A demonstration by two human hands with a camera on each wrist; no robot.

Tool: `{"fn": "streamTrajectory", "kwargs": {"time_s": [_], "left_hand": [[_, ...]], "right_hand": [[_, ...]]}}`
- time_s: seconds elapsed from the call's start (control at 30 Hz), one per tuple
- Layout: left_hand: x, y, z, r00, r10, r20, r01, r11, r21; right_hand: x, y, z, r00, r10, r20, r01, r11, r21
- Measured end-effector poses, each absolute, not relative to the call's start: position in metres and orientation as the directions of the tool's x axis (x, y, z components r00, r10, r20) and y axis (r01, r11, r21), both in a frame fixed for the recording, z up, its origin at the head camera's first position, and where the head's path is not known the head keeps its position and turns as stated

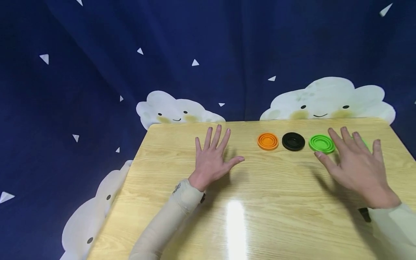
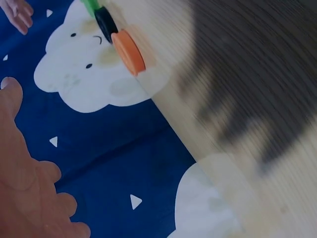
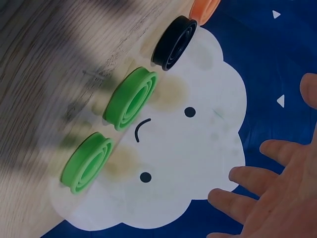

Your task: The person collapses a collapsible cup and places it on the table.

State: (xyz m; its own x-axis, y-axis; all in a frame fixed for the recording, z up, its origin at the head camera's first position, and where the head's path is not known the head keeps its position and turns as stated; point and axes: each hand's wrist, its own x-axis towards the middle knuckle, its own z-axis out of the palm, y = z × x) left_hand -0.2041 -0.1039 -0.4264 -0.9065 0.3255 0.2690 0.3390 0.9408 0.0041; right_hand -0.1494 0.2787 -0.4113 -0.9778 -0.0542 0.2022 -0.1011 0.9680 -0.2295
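Four-finger spread and thumb apart, my left hand (image 1: 212, 160) hovers palm down above the left-middle of the wooden table (image 1: 266, 202), holding nothing. My right hand (image 1: 362, 171) is likewise spread and holds nothing, at the right side. Along the far edge stands a row of collapsed folding cups with concentric rings: an orange cup (image 1: 268, 141), a black cup (image 1: 293, 141) and a green cup (image 1: 321, 143). A second green cup (image 3: 86, 162) ends the row; in the head view my right fingers mostly hide it. The right hand is nearest the green cups, the left nearest the orange one.
A dark blue curtain (image 1: 195, 86) with white triangles and smiling clouds hangs behind the table and along its left side. Light glares off the tabletop near the front, and both arms cast shadows on the wood.
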Motion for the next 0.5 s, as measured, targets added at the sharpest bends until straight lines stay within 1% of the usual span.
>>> {"fn": "streamTrajectory", "kwargs": {"time_s": [0.2, 0.5], "left_hand": [[-0.2051, -0.1040, -0.4245, -0.906, 0.330, 0.264, 0.338, 0.941, -0.017], [-0.2060, -0.1061, -0.4254, -0.907, 0.331, 0.260, 0.342, 0.940, -0.004]], "right_hand": [[-0.1504, 0.2767, -0.4080, -0.971, -0.065, 0.231, -0.122, 0.963, -0.240], [-0.1524, 0.2738, -0.4068, -0.970, -0.072, 0.232, -0.129, 0.963, -0.238]]}}
